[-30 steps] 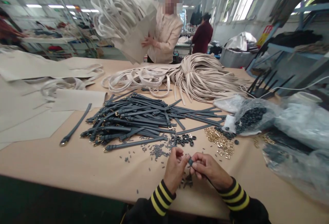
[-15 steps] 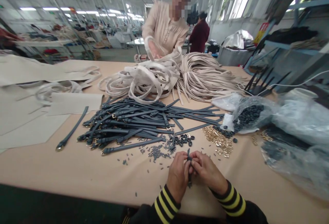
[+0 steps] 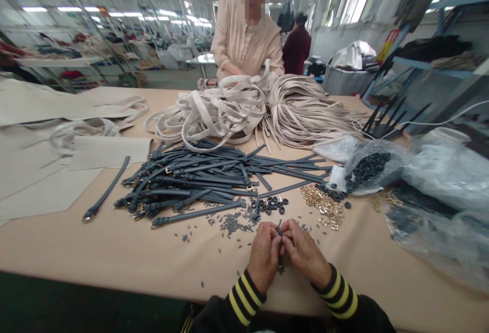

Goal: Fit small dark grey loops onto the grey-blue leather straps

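In the head view, I see the person's left hand [image 3: 263, 254] and right hand [image 3: 308, 254] meeting low over the tan-covered table [image 3: 133, 256]. Both pinch a narrow slate-grey strip [image 3: 280, 225] between thumbs and fingers. Its upper end pokes out above the fingertips, but the hands cover most of it, so I can't make out its shape, nor whether the dark bit below belongs to it. The black sleeves with yellow-striped cuffs [image 3: 244, 297] run off the bottom edge.

Just beyond lie tiny dark-grey cylindrical pieces [image 3: 231, 224], some perhaps behind the fingers, and a cluster of small black loops [image 3: 273, 204]. To the right sits a heap of gold metal buckles [image 3: 324, 205], near a clear plastic bag [image 3: 395, 165] of black rings, its contents blurred by folds.

Farther back, a pile of slate-blue straps [image 3: 206, 175] overlaps so much that single ones are hard to follow. Behind it, looped off-white webbing [image 3: 225, 111] partly screens the hands of a co-worker in beige [image 3: 246, 37], and pale flat sheets [image 3: 42, 190] are cut off at the left edge
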### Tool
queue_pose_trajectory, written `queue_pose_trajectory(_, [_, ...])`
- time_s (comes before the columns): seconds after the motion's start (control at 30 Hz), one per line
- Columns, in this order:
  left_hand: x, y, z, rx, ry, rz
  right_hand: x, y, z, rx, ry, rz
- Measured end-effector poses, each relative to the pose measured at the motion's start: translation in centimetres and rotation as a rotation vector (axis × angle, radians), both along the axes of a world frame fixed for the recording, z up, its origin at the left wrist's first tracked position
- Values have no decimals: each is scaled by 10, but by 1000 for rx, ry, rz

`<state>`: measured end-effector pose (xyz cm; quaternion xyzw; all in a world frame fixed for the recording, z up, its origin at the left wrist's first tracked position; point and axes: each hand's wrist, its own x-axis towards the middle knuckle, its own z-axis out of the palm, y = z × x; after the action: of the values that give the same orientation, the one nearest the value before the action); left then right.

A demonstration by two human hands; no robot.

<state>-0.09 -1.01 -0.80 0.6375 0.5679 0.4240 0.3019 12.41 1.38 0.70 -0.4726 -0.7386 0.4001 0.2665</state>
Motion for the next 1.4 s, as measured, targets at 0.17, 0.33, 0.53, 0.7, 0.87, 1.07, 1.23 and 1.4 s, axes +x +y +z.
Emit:
queue_pose_trajectory(0.17, [-3, 1, -4, -99, -107, 22, 3, 0, 0, -92, 111, 19])
queue_pose_trajectory(0.33, [-5, 1, 1, -133, -86, -59, 5, -1, -3, -72, 116, 23])
queue_pose_trajectory(0.53, [-1, -1, 4, -4, 107, -21, 2, 1, -3, -75, 114, 27])
queue_pose_trajectory(0.7, [0, 0, 5, 69, 137, -14, 1, 1, -3, -35, 102, 31])
queue_pose_trajectory(0.87, [2, -2, 8, 122, 100, -19, 2, 0, -3, -35, 79, 21])
queue_pose_trajectory(1.07, [-2, -1, 10, 9, -18, -83, 2, 0, -4, -32, -9, -2])
queue_pose_trajectory(1.23, [-12, 8, 12, -270, -270, -133, -4, -3, -3, 92, -200, -67])
queue_pose_trajectory(1.4, [-18, 8, 12, -368, -368, -97, -6, -4, 1, 194, -335, 7])
